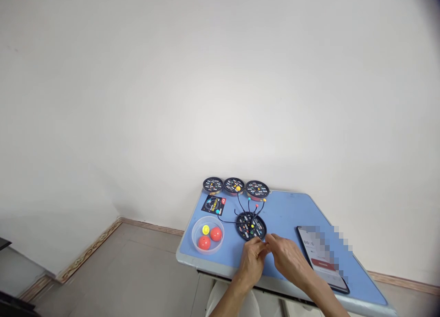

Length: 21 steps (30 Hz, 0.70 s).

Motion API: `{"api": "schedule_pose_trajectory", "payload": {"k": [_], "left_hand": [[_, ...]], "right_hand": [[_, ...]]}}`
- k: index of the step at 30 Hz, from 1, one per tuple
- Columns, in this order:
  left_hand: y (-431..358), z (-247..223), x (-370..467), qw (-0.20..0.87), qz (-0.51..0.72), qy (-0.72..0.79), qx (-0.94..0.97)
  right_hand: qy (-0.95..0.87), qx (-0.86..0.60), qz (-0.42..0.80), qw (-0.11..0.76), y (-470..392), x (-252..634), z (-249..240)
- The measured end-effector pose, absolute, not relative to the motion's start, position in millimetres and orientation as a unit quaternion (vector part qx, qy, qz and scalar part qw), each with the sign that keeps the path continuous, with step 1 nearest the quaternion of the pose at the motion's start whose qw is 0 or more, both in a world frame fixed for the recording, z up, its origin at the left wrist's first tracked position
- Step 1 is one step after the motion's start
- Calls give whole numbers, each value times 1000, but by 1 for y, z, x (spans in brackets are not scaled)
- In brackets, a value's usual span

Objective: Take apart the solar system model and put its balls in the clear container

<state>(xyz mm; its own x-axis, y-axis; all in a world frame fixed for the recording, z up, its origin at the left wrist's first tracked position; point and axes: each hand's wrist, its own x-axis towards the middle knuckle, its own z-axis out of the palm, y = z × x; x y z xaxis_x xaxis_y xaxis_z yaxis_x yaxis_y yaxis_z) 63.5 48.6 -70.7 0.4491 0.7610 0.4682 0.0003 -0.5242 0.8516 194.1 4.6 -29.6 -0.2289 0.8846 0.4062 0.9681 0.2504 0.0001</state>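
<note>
A round black base (255,233) with printed labels stands on the table, and thin black curved arms tipped with small coloured balls rise from it. One of these is an orange ball (238,188); another is a blue-green ball (217,211) on the left. My left hand (253,257) and my right hand (286,254) meet just in front of the base's near edge. Both have their fingers pinched together at one spot. Whatever they hold there is small and hidden by the fingers. Left of the base, a clear round tub (193,244) contains two red balls (216,234) and a yellow piece (205,230).
Along the table's back edge stand three round containers with black lids (257,188). A black printed card (209,203) lies before them. On the right a phone (321,257) rests on the blue tabletop (288,207). The wall (220,101) rises right behind the table.
</note>
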Motion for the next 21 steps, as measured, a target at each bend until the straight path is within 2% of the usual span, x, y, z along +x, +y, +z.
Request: {"api": "schedule_pose_trajectory", "payload": {"k": [3, 8, 17, 21], "left_hand": [[49, -71, 65, 423, 459, 254, 738], [50, -74, 64, 423, 463, 262, 733], [49, -72, 64, 440, 462, 246, 729], [49, -73, 64, 447, 464, 264, 718]], "right_hand": [[-788, -582, -130, 157, 3, 195, -21], [-751, -633, -63, 179, 3, 194, -21], [-773, -603, -118, 160, 3, 191, -18], [-764, -616, -66, 181, 4, 196, -9]]}}
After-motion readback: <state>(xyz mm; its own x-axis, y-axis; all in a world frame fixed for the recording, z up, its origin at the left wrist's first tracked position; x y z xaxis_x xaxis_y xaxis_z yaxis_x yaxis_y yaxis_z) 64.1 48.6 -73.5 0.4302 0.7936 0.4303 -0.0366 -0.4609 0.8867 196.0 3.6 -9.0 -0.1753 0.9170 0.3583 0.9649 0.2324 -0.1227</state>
